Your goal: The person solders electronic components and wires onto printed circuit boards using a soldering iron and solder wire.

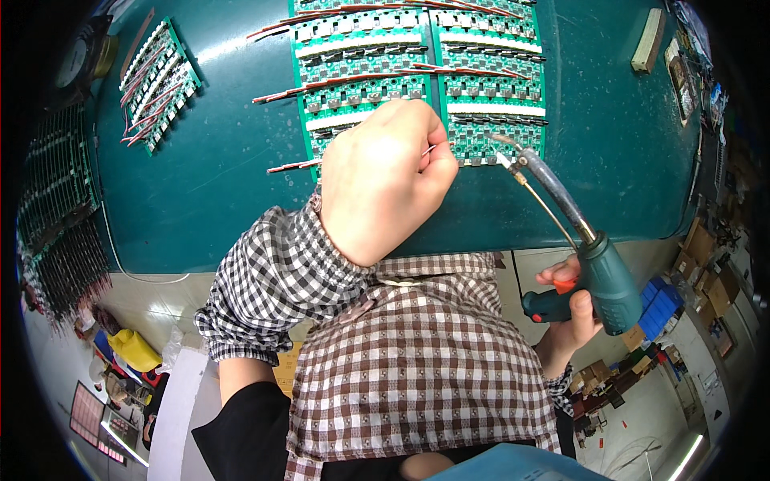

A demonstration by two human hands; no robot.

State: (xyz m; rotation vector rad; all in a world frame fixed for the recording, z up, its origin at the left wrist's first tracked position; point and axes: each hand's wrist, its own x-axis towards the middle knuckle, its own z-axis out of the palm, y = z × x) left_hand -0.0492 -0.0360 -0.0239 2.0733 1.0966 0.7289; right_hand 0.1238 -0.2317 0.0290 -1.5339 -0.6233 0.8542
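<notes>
My left hand (385,172) is closed in a pinch on a thin wire (430,150), over the near rows of the green circuit board panels. My right hand (576,325) grips a teal soldering gun (611,280) by its handle, fingers by the orange trigger. The gun's bent metal tube and tip (504,159) point at the near edge of the right panel (493,92); whether the tip touches it I cannot tell. The left panel (361,40) is partly hidden behind my left hand. Bundles of red and white wires (337,81) lie across both panels.
Another circuit board panel (160,84) with wires lies at the left of the green tabletop (233,184). At the far right rests a pale bar (648,40) beside assorted parts. Stacked boards (60,176) stand off the left edge. Blue bins (662,309) and boxes are at the lower right.
</notes>
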